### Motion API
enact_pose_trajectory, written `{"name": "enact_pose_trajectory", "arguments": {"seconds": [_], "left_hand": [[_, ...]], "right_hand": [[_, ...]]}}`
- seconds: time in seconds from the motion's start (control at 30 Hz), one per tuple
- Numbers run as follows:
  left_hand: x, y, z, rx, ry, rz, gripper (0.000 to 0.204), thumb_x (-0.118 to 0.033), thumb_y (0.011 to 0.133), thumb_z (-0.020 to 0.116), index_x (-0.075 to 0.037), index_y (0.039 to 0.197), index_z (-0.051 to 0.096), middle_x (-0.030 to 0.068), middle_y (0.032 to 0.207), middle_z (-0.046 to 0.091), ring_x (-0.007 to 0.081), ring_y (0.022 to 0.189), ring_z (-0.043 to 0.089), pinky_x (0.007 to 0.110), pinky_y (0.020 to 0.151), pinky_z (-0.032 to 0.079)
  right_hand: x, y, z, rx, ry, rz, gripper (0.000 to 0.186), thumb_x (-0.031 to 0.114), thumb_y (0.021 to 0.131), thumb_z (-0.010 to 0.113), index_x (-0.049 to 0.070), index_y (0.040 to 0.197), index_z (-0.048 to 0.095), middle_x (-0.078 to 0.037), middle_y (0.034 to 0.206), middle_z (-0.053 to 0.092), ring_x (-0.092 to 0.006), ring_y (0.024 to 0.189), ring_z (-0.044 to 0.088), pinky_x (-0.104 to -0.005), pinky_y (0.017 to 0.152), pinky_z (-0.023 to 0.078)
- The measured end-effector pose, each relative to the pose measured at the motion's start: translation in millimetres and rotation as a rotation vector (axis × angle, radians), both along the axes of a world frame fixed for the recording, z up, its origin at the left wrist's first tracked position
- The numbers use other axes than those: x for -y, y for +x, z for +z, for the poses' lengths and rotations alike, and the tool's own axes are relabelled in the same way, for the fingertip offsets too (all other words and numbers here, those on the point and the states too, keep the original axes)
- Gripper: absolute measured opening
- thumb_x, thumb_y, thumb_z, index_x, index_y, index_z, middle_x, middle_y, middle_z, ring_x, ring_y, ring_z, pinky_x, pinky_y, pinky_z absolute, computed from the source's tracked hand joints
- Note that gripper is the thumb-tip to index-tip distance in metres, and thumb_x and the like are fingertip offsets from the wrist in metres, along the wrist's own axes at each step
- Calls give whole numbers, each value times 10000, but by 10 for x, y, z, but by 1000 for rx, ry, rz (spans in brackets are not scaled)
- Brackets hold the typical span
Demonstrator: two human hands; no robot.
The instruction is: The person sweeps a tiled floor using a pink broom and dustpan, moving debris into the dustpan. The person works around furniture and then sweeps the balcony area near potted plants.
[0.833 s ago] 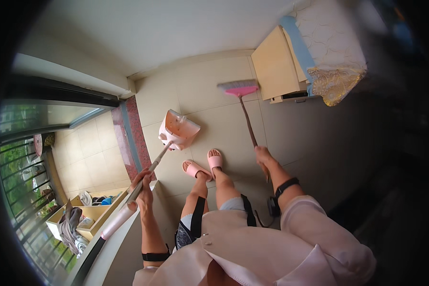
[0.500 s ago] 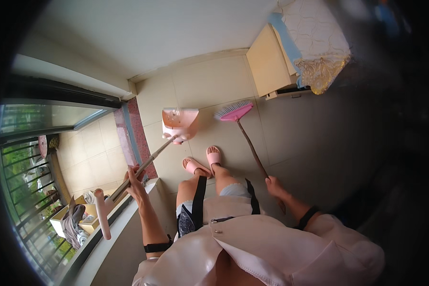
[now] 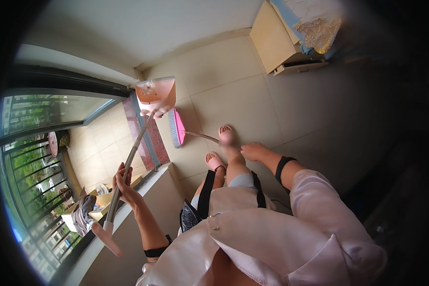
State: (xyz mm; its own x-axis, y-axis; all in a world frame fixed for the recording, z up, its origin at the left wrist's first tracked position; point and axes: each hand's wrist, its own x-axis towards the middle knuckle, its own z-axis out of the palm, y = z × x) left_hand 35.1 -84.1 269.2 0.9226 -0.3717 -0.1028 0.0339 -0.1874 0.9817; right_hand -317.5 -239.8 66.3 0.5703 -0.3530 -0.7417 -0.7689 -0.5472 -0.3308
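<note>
My left hand [image 3: 125, 187] is wrapped round the grey pole of a pink long-handled dustpan [image 3: 161, 95]. The pan hangs or rests near the doorway's reddish stone sill; some debris shows inside it, too small to name. A pink handle end [image 3: 107, 239] sticks out below that hand. In front of my legs, my right hand [image 3: 253, 151] grips the brown stick of a broom [image 3: 178, 127]. The broom's pink head lies by the sill, below the dustpan, its grey-blue bristles facing left. Part of the stick passes in front of my right foot.
Pink slippers [image 3: 215, 161] are on my feet, on the tiled floor [image 3: 229, 102]. A pale wooden cabinet [image 3: 273, 38] with a part-open drawer and a lace-edged cloth stands at the far right. On the left, a glass door [image 3: 57, 112] opens to a railed balcony with boxes and cloths.
The broom has swung left across the floor, its head turning toward the sill. The dustpan has moved left and farther away. My right hand has come inward, and my feet have shifted.
</note>
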Motion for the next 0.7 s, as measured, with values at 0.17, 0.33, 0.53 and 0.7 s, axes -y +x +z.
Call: {"name": "enact_pose_trajectory", "arguments": {"seconds": [0.17,0.33,0.53,0.7], "left_hand": [[-429,106,-140,46,-18,-34,265,-151,842,395,81,808,519,226,1002,544,264,802,592,285,729,510],[-829,261,-199,-25,-12,6,263,-165,841,405,69,800,516,228,985,552,255,778,592,277,688,518],[-1000,171,-379,-116,-31,52,254,-157,836,398,68,806,513,237,971,551,263,783,586,280,665,527],[-1092,50,-352,-153,-40,85,246,-150,840,380,65,800,494,257,964,542,271,808,579,304,673,535]], "right_hand": [[-352,65,-4,-105,-136,-189,192,222,831,435,78,892,546,-135,852,585,-310,832,556,-425,730,432],[-545,-658,565,-294,-134,-299,242,261,863,382,84,930,533,-126,882,576,-288,822,553,-413,705,442],[-459,-1592,1294,-435,-221,-422,214,228,869,378,82,936,519,-137,856,570,-314,791,541,-424,687,428],[-505,-1636,1541,-326,-220,-399,201,212,866,377,71,928,506,-151,799,569,-326,782,541,-428,673,424]]}}
